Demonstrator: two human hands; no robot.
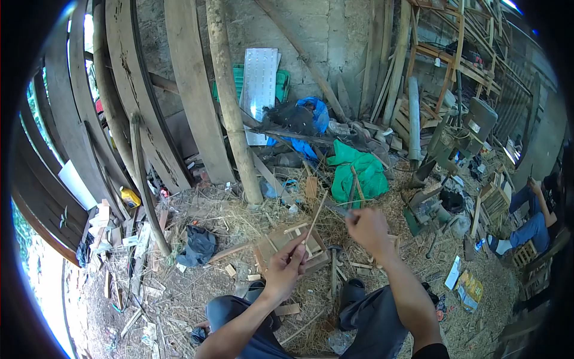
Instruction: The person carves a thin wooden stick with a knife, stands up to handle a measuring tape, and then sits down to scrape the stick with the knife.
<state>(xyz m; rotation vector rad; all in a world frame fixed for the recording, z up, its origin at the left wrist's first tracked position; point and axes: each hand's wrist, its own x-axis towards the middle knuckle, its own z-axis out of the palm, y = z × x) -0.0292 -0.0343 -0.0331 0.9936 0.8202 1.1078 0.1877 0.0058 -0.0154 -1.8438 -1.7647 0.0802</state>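
My left hand (286, 268) is closed round the lower part of a thin wooden stick (317, 216), which slants up to the right. To its right, my right hand (368, 232) is a closed fist on a knife; its handle is hidden in the fist. The grey blade (338, 209) points left towards the stick; I cannot tell whether they touch. Beneath my hands stands a low wooden block (263, 254) with small wood pieces on top. A hammer (334, 258) is upright against its right side, head up.
Wood shavings and offcuts litter the ground. A black plastic bag (198, 245) lies left, a green sack (360, 173) ahead. A wooden post (232, 102) rises ahead and planks lean at left. A seated person (531, 224) is at far right, near a yellow packet (470, 291).
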